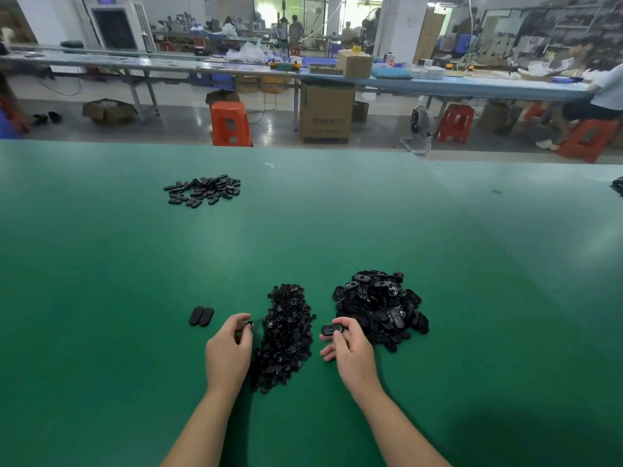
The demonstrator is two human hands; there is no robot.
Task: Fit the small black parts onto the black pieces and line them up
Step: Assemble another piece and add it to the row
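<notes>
On the green table [135,281] a long heap of small black parts [286,335] lies between my hands. To its right is a bigger heap of black oval pieces [379,308]. My left hand [231,348] pinches one small black part [249,323] at the heap's left edge. My right hand [350,348] holds one black oval piece [332,329] between thumb and fingers, just left of the big heap. Two oval pieces [201,316] lie side by side to the left of my left hand.
A spread of several black oval pieces [204,190] lies far back on the left of the table. More black items [618,185] show at the right edge. Beyond the table stand orange stools [230,124], cardboard boxes [326,111] and a long workbench [438,84] with a seated person.
</notes>
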